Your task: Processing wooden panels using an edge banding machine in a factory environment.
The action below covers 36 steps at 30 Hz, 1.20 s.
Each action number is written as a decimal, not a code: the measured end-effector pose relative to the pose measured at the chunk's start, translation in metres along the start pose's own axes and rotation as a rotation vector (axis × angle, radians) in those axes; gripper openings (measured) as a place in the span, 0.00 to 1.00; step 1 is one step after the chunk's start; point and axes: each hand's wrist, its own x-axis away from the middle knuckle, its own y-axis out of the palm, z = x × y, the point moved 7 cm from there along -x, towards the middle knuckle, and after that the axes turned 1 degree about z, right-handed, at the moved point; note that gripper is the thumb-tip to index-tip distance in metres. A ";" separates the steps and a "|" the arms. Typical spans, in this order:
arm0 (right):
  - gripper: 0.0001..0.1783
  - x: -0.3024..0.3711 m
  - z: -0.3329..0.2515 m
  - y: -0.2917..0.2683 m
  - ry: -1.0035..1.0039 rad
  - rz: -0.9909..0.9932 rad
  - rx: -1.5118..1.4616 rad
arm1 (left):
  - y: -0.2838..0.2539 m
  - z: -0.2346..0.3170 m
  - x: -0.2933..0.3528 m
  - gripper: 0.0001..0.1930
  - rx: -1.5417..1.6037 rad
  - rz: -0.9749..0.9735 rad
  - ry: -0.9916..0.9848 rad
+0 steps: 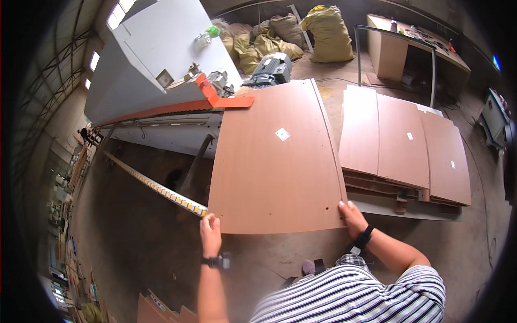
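A large wood-grain panel spans the space between my two hands, with a small white label near its far half and drilled holes along the near edge. My left hand is closed on its near left corner, beside the end of a roller rail. At the near right corner my right hand grips the panel's edge, the fingers partly out of sight below it. The far end of the panel lies by an orange bracket on the white machine.
To the right, several similar panels lie stacked on a low support. A grey motor stands beyond the panel's far end. Yellow sacks are heaped at the back, and a wooden desk stands back right. Boards lean at the lower left.
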 end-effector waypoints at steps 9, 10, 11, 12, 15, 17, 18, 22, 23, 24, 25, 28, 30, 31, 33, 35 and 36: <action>0.13 -0.028 -0.059 -0.181 -0.073 0.003 0.184 | 0.181 -0.032 -0.028 0.28 0.395 -0.613 -0.712; 0.13 -0.030 -0.066 -0.189 -0.074 0.006 0.264 | 0.184 -0.023 -0.010 0.29 0.549 -0.600 -0.797; 0.13 -0.033 -0.072 -0.194 -0.007 -0.090 0.288 | 0.194 -0.016 0.010 0.31 0.852 -0.638 -0.901; 0.14 -0.032 -0.079 -0.207 0.016 -0.153 0.266 | 0.205 0.040 0.026 0.32 1.072 -0.716 -0.873; 0.20 -0.023 -0.087 -0.261 -0.089 -0.020 0.572 | 0.233 0.034 0.051 0.31 1.060 -0.540 -0.868; 0.24 -0.007 -0.092 -0.295 -0.117 0.043 0.698 | 0.253 0.037 0.060 0.30 0.962 -0.441 -0.841; 0.25 0.000 -0.089 -0.310 -0.109 0.056 0.735 | 0.260 0.042 0.065 0.29 0.923 -0.405 -0.840; 0.28 0.038 -0.066 -0.366 -0.009 0.147 0.774 | 0.302 0.086 0.063 0.26 0.784 -0.350 -0.826; 0.28 0.046 -0.062 -0.375 0.014 0.199 0.771 | 0.315 0.099 0.058 0.24 0.822 -0.410 -0.802; 0.28 0.054 -0.058 -0.383 0.042 0.253 0.767 | 0.328 0.113 0.053 0.24 0.816 -0.419 -0.804; 0.28 0.060 -0.061 -0.390 0.028 0.280 0.731 | 0.345 0.129 0.049 0.24 0.778 -0.469 -0.814; 0.27 0.075 -0.056 -0.422 0.013 0.392 0.699 | 0.411 0.139 0.040 0.24 0.710 -0.646 -0.850; 0.26 0.085 -0.046 -0.447 0.090 0.461 0.712 | 0.458 0.147 0.042 0.23 0.648 -0.759 -0.866; 0.26 0.089 -0.036 -0.459 0.130 0.492 0.741 | 0.481 0.146 0.044 0.24 0.621 -0.792 -0.863; 0.25 0.107 -0.012 -0.482 0.155 0.566 0.760 | 0.517 0.155 0.056 0.23 0.516 -0.817 -0.810; 0.25 0.126 -0.007 -0.495 0.253 0.618 0.704 | 0.545 0.169 0.064 0.22 0.458 -0.854 -0.738; 0.25 0.130 -0.002 -0.509 0.266 0.629 0.695 | 0.559 0.177 0.068 0.22 0.477 -0.898 -0.720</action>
